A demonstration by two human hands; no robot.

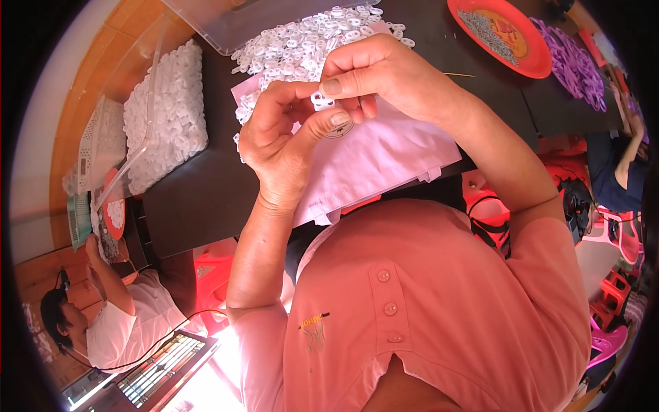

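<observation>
Head view, looking down: the two hands meet just above the middle of the frame, over a dark table. The left hand is curled, its thumb and forefinger pinched together on a small round ring piece that sits at the thumb tip. The right hand comes in from the upper right, its fingers bent down and closed on a small white plastic piece, which is held right against the left hand's fingertips. The two pieces are touching or nearly so; which, I cannot tell.

Directly under both hands lies a pale pink cloth, spread across the table edge and hanging a little toward the person's lap. Above the hands, at the top centre of the frame, a loose heap of small white plastic pieces spreads over the cloth and the table, with a clear plastic tray just beyond it at the upper edge.

At the upper left, a clear bag packed with white pieces lies on the table. At the upper right sits an orange plate holding small grey parts, and beside it to the right a pile of purple plastic pieces.

The lower half of the frame is filled by the person's salmon-pink buttoned shirt. In the lower left corner another person in a white shirt sits at the table; at the right edge, a second co-worker's arm shows.
</observation>
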